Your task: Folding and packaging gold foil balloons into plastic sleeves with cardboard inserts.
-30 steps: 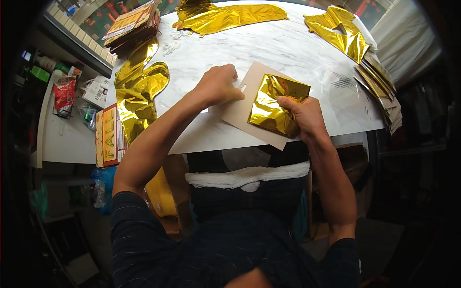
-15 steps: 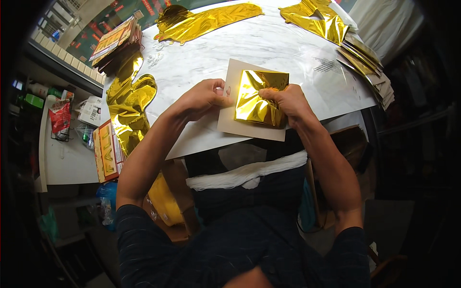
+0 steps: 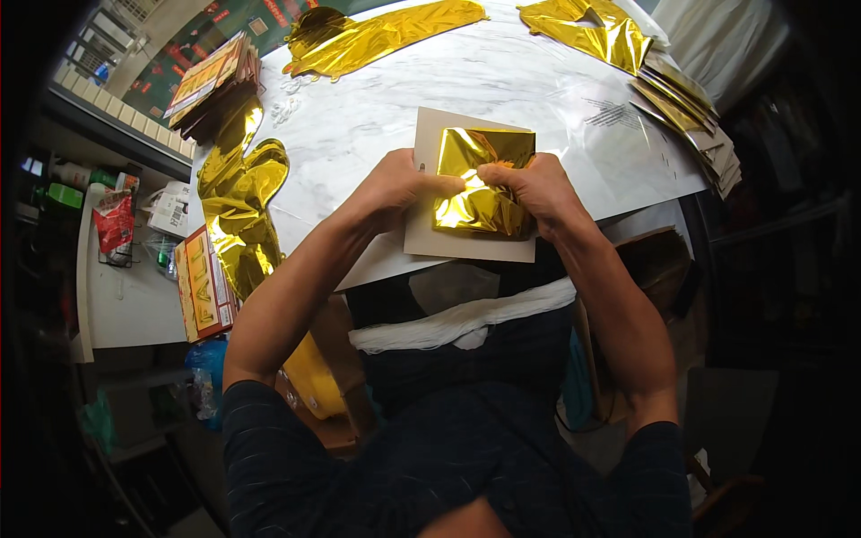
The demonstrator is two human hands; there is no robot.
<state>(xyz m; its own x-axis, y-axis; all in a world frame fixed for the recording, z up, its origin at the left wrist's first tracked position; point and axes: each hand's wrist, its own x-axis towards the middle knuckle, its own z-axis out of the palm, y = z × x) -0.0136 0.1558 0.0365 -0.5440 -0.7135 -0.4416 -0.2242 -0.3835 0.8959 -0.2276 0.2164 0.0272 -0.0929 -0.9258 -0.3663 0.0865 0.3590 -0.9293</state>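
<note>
Between my hands is a flat beige card (image 3: 423, 242), tilted over the table's near edge. A gold foil sheet or balloon, folded into a rough square (image 3: 457, 211), lies on it. My left hand (image 3: 401, 186) grips the card's left edge, its thumb reaching over onto the foil and its other fingers hidden behind the card. On the right, my right hand (image 3: 541, 190) holds the card and foil together, thumb pressed on the foil near its middle. A small orange patch shows beside that thumb.
Flat gold foil balloons (image 3: 386, 40) lie along the table's far side, with another (image 3: 587, 34) at far right. A foil balloon (image 3: 242, 202) and stacked printed cards (image 3: 211, 76) are at left. Foil-covered cards (image 3: 691, 117) pile at right. White string (image 3: 448, 321) lies across my lap.
My left hand has shifted right onto the card, and its thumb now rests on the foil. My right hand keeps its hold with little movement.
</note>
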